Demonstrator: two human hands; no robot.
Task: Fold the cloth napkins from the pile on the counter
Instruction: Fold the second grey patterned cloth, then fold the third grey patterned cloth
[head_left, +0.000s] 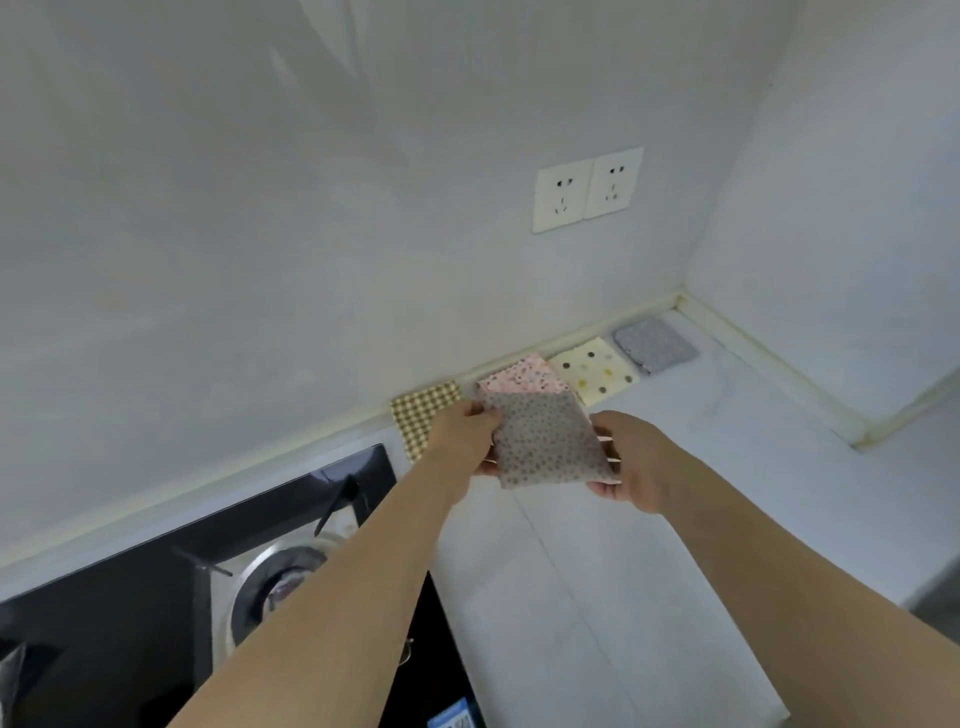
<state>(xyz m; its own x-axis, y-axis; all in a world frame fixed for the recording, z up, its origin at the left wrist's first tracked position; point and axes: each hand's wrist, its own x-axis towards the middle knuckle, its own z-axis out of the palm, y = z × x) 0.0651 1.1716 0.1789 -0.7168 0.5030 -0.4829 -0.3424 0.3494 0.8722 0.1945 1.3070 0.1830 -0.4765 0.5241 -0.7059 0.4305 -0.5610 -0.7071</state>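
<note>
A: Where is the folded napkin?
B: The grey dotted napkin (548, 441) is held above the white worktop (649, 519), between both hands. The left hand (462, 441) pinches its left edge; the right hand (631, 462) has its grip clamped on the right edge, fingers curled under.
A: And the others?
B: Four lie folded along the wall: a checked napkin (423, 410), a pink floral napkin (524, 379), a cream spotted napkin (595, 369) and a blue-grey napkin (654, 345). A black hob (156, 571) sits at left.
</note>
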